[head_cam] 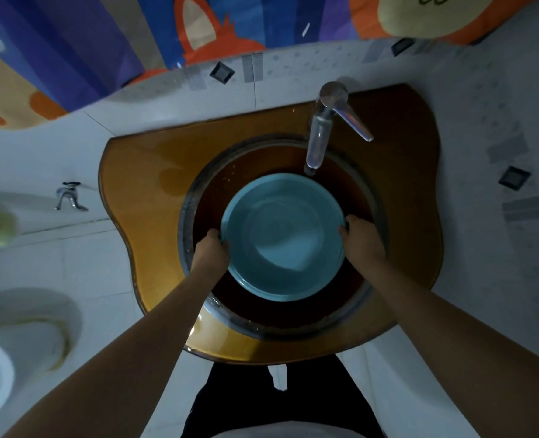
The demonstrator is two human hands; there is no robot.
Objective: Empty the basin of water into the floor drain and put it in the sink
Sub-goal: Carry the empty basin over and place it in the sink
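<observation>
At the centre of the frame the blue basin (282, 237) sits inside the round brown sink (369, 197), which is set in an amber tabletop (141, 184), with the tap (322, 128) just above its upper rim. The left hand (211, 248) is curled over the rim on the left, and the right hand (361, 235) is curled over it on the right, on opposite sides. The basin looks like stiff, light plastic, likely slick if wet, so the rolled rim is the sensible hold. Its inside looks smooth and pale; I cannot tell whether any water remains. The sink bowl around it holds nothing else visible. No floor drain shows.
</observation>
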